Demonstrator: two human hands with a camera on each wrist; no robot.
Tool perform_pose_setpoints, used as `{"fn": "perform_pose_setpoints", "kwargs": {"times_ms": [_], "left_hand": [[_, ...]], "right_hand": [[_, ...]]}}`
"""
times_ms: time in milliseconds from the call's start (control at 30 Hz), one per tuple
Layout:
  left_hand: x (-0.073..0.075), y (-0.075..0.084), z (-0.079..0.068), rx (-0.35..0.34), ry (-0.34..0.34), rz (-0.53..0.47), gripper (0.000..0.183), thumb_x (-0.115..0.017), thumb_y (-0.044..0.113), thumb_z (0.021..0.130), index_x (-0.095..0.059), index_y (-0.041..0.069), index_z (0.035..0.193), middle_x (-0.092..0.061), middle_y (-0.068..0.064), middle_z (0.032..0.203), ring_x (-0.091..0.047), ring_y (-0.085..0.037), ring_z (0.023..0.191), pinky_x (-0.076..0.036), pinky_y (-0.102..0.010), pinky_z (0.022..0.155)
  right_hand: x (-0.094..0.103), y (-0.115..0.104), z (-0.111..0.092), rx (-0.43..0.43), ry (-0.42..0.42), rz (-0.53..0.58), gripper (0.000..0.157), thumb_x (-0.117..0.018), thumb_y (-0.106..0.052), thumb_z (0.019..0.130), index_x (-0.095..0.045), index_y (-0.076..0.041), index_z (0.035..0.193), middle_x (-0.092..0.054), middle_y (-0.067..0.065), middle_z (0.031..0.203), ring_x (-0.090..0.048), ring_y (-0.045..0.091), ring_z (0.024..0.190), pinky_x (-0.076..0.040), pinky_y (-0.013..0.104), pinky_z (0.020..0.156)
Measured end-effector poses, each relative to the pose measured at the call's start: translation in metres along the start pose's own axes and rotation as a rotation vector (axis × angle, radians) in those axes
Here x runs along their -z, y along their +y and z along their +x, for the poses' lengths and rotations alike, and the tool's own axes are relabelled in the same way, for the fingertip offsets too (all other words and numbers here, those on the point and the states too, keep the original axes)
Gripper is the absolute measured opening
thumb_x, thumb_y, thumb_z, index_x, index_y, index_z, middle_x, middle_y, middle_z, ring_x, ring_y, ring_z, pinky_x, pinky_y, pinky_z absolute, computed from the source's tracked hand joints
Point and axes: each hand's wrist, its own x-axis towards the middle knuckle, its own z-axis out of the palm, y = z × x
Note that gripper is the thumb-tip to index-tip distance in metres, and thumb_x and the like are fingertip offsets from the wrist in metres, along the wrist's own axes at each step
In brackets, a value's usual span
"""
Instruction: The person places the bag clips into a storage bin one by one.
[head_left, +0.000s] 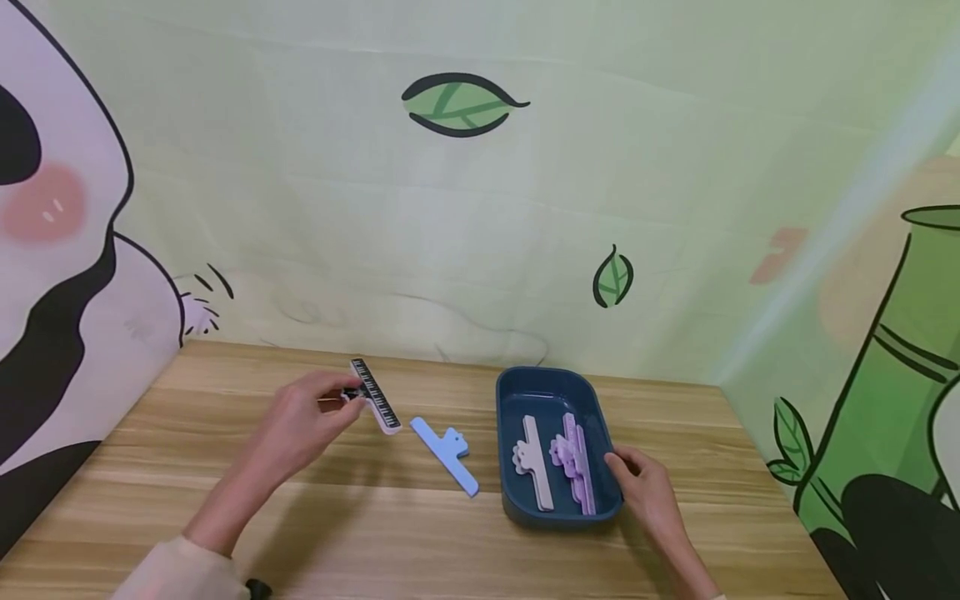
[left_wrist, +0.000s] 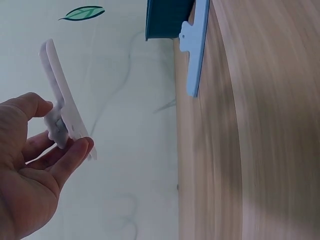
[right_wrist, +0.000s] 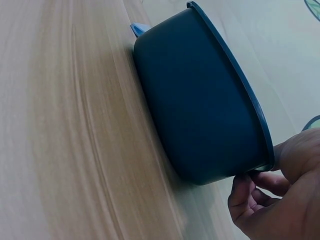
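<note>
Above the table, my left hand pinches a clip with a black-and-white piano-key strip. From the left wrist view, the same clip shows its pale edge, with thumb and fingers about its handle. My right hand grips the right rim of a dark blue bin, which stands on the table; in the right wrist view fingers curl under that rim. Inside the bin lie a whitish clip and purple clips. A light blue clip lies on the table between left hand and bin.
The wood-grain table ends at the back against a pale green cloth backdrop printed with leaves, bamboo and a panda. A small black object shows beside the left sleeve.
</note>
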Motion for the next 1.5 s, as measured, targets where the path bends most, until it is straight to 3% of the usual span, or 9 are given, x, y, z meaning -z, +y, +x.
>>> {"fn": "perform_pose_setpoints", "kwargs": {"times_ms": [767,1500], "left_hand": [[-0.030,0.021,0.011,0.002,-0.099,-0.081,0.027,-0.073,0.010,0.095,-0.073,-0.001,0.119,-0.070,-0.016,0.120,-0.071,-0.026,0.102,-0.060,-0.034,0.086],[-0.069,0.039,0.020,-0.096,-0.158,-0.144,0.025,-0.072,0.004,0.091,-0.074,-0.005,0.115,-0.071,-0.015,0.116,-0.070,-0.023,0.096,-0.059,-0.035,0.088]], "right_hand": [[0.001,-0.003,-0.001,-0.005,0.002,0.000,0.032,-0.064,-0.015,0.104,-0.069,0.010,0.122,-0.071,0.020,0.112,-0.062,0.025,0.099,-0.051,0.025,0.079],[0.001,-0.001,-0.001,-0.001,0.009,0.011,0.031,-0.064,-0.014,0.103,-0.069,0.010,0.122,-0.071,0.018,0.111,-0.062,0.023,0.098,-0.050,0.023,0.078]]}}
